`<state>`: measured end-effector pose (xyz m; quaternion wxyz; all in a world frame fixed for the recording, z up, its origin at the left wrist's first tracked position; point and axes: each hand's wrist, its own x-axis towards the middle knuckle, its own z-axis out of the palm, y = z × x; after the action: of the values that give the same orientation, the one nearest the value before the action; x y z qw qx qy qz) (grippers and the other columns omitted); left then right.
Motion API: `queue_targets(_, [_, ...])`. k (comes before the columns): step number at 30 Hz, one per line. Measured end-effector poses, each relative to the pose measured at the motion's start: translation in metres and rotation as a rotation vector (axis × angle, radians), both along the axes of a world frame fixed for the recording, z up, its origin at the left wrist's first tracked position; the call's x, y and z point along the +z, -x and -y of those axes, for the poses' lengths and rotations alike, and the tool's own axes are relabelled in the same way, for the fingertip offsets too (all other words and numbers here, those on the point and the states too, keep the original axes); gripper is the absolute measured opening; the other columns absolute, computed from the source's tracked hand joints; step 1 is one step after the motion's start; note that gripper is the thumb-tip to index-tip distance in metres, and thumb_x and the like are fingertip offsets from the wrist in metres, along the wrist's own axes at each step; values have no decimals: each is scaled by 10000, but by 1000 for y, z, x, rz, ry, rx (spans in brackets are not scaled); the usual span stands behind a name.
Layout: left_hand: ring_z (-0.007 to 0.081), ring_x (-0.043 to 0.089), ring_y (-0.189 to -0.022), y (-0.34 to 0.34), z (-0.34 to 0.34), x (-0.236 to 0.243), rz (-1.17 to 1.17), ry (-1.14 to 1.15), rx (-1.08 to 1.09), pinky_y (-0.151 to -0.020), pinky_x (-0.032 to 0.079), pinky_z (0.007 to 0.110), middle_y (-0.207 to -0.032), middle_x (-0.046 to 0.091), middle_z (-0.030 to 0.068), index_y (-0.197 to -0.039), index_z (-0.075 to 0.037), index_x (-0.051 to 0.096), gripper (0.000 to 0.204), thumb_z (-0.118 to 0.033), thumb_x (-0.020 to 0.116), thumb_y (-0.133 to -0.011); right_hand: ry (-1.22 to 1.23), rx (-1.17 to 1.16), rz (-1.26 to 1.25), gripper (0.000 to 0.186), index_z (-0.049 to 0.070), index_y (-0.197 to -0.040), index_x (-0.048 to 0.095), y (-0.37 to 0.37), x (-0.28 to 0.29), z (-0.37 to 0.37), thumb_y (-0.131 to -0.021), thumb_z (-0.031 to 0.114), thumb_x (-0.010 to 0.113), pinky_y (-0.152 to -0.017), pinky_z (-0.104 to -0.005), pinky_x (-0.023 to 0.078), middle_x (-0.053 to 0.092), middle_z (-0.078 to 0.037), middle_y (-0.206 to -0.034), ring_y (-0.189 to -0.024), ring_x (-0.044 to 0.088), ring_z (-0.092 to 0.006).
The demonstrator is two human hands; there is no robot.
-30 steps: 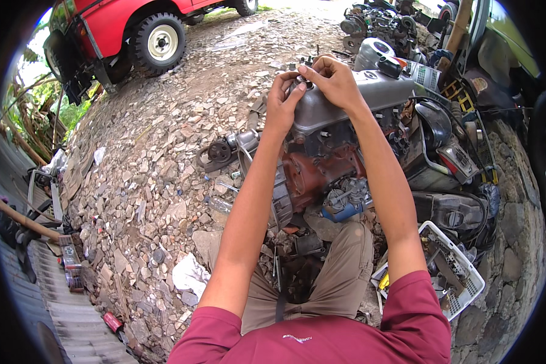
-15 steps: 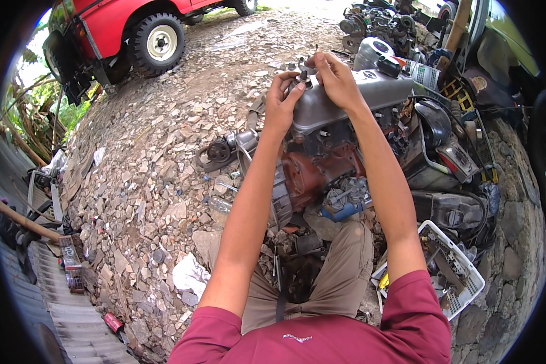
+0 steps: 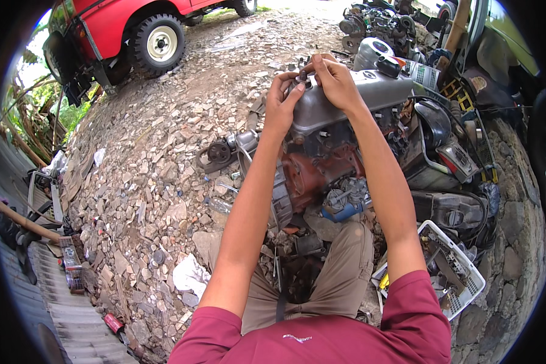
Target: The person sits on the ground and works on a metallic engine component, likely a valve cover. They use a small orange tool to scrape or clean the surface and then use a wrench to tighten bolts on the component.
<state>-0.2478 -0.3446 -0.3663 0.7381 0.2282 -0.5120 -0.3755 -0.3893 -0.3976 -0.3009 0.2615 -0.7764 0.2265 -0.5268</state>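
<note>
My left hand grips a dark fitting at the grey cover; my right hand curls, hold unclear.

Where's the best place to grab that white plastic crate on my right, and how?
Probably take the white plastic crate by its right-hand rim, from above: that edge is exposed, while assorted parts crowd the inside and your right sleeve covers part of its left.

Valve cover on engine; crate right of legs; vehicle beyond, far left.
</note>
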Motion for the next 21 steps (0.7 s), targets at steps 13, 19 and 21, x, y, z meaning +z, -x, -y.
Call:
queue_targets(13, [114,590,-1027,1,-1,0,-3,-7,1,-922,461,258,-1123,637,82,-1247,4,531,329,-108,657,-965,-20,-4,-31,616,-28,-850,724,3,-1,1,-1052,511,503,-879,-339,451,634,-113,-934,-975,599,-206])
queue_targets(19, [115,591,-1034,0,-2,0,0,-3,-2,-926,459,258,-1135,638,90,-1252,6,528,338,-107,660,-962,81,-48,-15,588,-5,-810,683,0,1,-6,-1075,478,474,-630,-254,367,504,14,-764,-681,456,-73])
queue_targets(21, [116,592,-1035,0,-1,2,6,5,9,-923,461,258,-1134,640,91,-1252,6,528,338,-107,661,-961,19,-45,-11,573,-8,-856,706,1,1,0,-1072,475,484,-632,-258,367,501,13,-765,-687,455,-74])
